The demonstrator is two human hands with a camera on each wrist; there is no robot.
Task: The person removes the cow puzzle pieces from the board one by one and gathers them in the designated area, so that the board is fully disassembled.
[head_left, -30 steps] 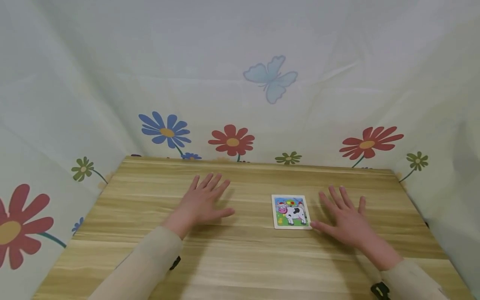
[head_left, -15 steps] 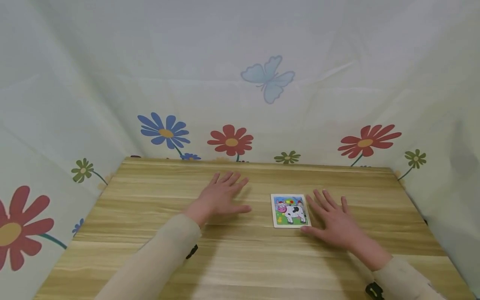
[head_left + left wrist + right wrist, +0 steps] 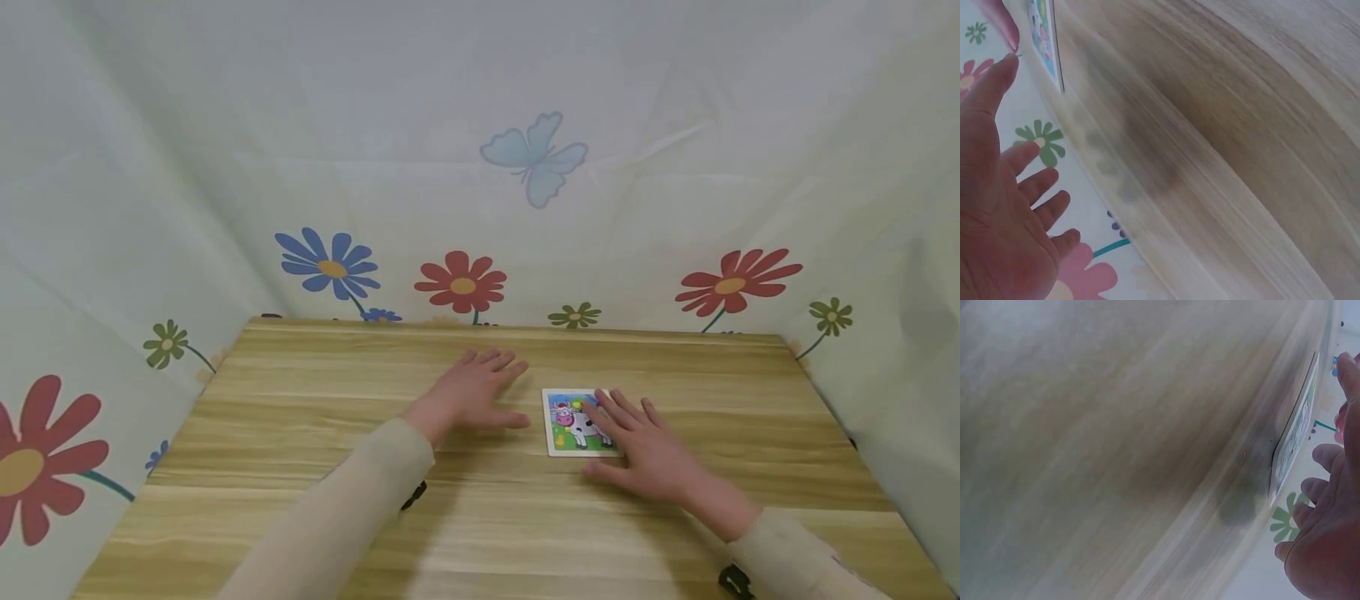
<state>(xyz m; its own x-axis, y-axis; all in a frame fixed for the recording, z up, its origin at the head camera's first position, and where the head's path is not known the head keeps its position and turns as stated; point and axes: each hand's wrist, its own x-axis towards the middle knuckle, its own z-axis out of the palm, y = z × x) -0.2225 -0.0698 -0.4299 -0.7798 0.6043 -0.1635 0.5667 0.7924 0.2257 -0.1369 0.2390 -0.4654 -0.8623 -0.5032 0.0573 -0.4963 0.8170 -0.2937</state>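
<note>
A small square picture board [image 3: 564, 435] with a white border and a cartoon cow lies flat on the wooden table [image 3: 315, 392]. My left hand [image 3: 476, 396] hovers just left of it, fingers spread and thumb pointing toward it. Over the board's right part reaches my right hand [image 3: 648, 454], its fingers extended and hiding that side. The right wrist view shows a gap between the right hand and the thin board [image 3: 1294, 437]. In the left wrist view, the left palm [image 3: 997, 219] is apart from the tabletop, with nothing held.
White cloth with a blue butterfly [image 3: 536, 158] and printed flowers, such as a red flower [image 3: 461, 283], hangs behind the table and along both sides. Dark wrist straps [image 3: 412, 496] show under the beige sleeves [image 3: 337, 508].
The left hand has moved right, closer to the board. My right hand has moved left, from beside the board to over its right part. The board has stayed in place.
</note>
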